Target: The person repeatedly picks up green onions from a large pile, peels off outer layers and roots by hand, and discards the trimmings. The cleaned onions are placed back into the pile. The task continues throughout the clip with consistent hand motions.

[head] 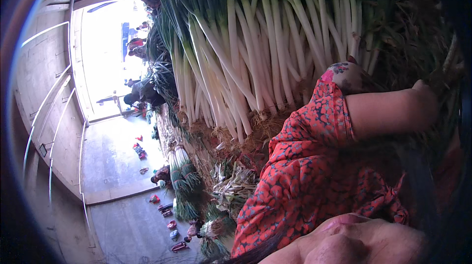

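Note:
Neither of my hands can be made out. My bent bare arm [387, 113] comes out of a red patterned sleeve [313, 124] at the right. A pale flowered cloth [341, 74], perhaps a sleeve cover, shows beside it, with a small dark red bit at its tip; what that bit is I cannot tell. Before me lies a large pile of long green onions [258, 50], with white stalks, dark green leaves towards the top of the picture and soil-covered roots [263, 116] near my garment. The cloth partly covers some stalks.
Stripped onion leaves [234, 186] lie in a heap below the roots. Tied onion bundles [182, 172] stand further left. Several people are about, one crouching [145, 92] near the bright opening and another [162, 175] by the bundles. Bags and clothes-like items [139, 151] lie on the concrete floor [118, 164].

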The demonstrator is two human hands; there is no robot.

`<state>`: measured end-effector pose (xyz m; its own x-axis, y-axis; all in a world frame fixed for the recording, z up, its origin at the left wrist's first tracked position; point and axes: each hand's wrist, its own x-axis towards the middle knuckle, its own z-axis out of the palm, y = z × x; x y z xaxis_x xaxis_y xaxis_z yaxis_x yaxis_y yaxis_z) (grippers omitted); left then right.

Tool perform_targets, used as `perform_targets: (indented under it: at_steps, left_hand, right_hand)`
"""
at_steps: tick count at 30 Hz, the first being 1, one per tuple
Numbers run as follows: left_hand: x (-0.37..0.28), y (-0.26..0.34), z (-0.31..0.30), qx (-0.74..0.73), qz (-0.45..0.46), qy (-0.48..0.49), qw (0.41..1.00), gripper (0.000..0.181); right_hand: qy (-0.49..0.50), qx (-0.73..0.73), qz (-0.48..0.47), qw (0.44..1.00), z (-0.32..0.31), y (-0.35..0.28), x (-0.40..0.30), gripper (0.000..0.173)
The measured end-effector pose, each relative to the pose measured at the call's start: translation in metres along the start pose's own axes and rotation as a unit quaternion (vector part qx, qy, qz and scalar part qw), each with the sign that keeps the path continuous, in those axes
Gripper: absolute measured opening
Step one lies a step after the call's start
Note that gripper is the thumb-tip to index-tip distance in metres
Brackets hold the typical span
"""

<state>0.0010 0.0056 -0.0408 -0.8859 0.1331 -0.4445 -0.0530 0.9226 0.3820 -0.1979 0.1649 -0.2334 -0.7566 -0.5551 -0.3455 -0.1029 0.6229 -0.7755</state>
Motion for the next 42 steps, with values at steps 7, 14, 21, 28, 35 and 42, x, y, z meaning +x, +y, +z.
perform_targets:
  at_steps: [7,14,21,28,35,42]
  left_hand:
    - [0.005,0.005,-0.013,-0.044,-0.005,-0.046,0.998,0.030]
    - [-0.009,0.002,-0.017,0.000,0.007,-0.054,0.999,0.030]
    - [-0.004,0.017,-0.028,-0.024,0.003,0.008,1.000,0.028]
    - [0.002,-0.002,0.004,-0.094,-0.042,0.050,0.993,0.026]
    - [0.014,0.002,-0.003,-0.064,0.009,0.100,0.993,0.035]
    - [0.001,0.009,-0.047,-0.404,0.066,0.309,0.858,0.048]
  right_hand:
    - [-0.006,0.018,0.021,1.000,0.002,0.017,0.014,0.050]
    - [0.008,0.045,0.028,0.999,0.005,0.008,0.005,0.052]
    - [0.059,0.112,0.027,0.992,-0.021,0.021,-0.010,0.054]
    - [0.137,0.208,-0.026,0.968,-0.089,-0.017,-0.050,0.056]
    - [0.229,0.185,-0.142,0.945,-0.145,-0.044,-0.137,0.044]
    - [0.169,-0.027,-0.331,0.928,-0.078,-0.076,-0.205,0.051]
